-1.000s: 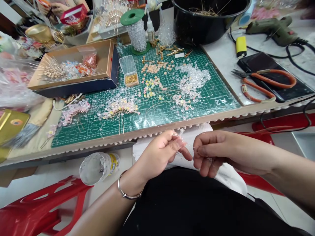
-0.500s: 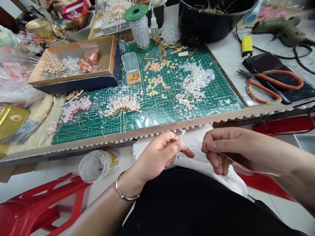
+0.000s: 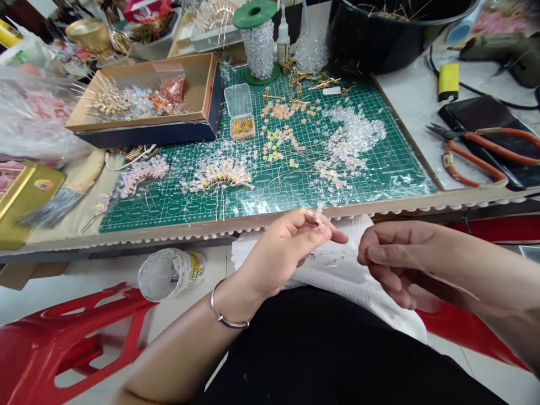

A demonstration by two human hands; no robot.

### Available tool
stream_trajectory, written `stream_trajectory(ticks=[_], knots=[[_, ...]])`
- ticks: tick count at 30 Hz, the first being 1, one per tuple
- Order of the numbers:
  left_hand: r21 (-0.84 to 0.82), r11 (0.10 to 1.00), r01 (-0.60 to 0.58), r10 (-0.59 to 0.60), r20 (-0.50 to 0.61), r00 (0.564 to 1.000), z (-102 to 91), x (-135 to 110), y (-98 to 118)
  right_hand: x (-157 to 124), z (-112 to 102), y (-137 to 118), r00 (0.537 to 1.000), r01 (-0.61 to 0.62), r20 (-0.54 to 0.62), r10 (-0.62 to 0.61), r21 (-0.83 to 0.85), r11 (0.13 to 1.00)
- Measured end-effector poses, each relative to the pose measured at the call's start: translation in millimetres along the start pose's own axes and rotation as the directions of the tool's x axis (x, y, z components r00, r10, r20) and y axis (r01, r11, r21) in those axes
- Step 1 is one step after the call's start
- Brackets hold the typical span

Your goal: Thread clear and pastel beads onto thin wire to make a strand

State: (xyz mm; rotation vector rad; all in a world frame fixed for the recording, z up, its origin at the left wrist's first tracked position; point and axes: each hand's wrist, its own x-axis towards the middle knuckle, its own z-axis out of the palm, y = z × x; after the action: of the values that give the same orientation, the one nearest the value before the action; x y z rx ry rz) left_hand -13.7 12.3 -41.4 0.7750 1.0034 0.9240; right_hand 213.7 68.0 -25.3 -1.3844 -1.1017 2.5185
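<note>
My left hand pinches a small cluster of clear beads just below the table's front edge. My right hand is closed in a pinch on a thin wire that trails to the right along my forearm. Both hands hover over a white cloth on my lap. On the green cutting mat lie a finished bead hairpin, a pink bead spray and heaps of clear beads.
A cardboard box of bead parts stands at the back left. Orange pliers lie on a black phone at the right. A bead spool, black tub, glue gun, clear jar and red stool surround me.
My hands have drawn apart: the left rose toward the table edge with the bead cluster, the right moved right, pulling the wire. The camera view has shifted left.
</note>
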Motion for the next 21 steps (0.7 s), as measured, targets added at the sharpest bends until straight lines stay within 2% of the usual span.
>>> stream_trajectory(ticks=[4, 7, 9, 13, 17, 21], knots=[[0.036, 0.999, 0.004, -0.008, 0.108, 0.994, 5.6, 0.1, 0.8, -1.3, 3.9, 0.1, 0.999, 0.01, -0.035, -0.011, -0.015, 1.0], [0.061, 0.997, 0.052, -0.06, 0.15, 0.987, 6.8, -0.8, 1.3, -2.4, 5.1, -0.3, 0.999, 0.006, -0.034, -0.007, -0.032, 0.999], [0.075, 0.994, 0.081, -0.091, 0.146, 0.985, 6.3, -1.1, 1.2, -2.4, 4.9, -1.1, 0.999, -0.001, -0.037, 0.0, -0.035, 0.999], [0.041, 0.997, 0.068, -0.073, 0.122, 0.99, 4.1, -1.1, -0.7, -1.9, 4.7, -1.7, 1.0, -0.015, -0.025, 0.015, -0.015, 1.0], [0.16, 0.985, 0.067, -0.089, 0.135, 0.987, 1.6, -2.4, 1.1, -1.3, 5.3, 1.3, 0.999, -0.032, -0.033, 0.031, -0.016, 0.999], [0.218, 0.973, 0.07, -0.089, 0.083, 0.993, 0.5, -4.2, 4.8, -1.2, 6.0, 2.7, 0.999, -0.033, -0.008, 0.034, 0.021, 0.999]])
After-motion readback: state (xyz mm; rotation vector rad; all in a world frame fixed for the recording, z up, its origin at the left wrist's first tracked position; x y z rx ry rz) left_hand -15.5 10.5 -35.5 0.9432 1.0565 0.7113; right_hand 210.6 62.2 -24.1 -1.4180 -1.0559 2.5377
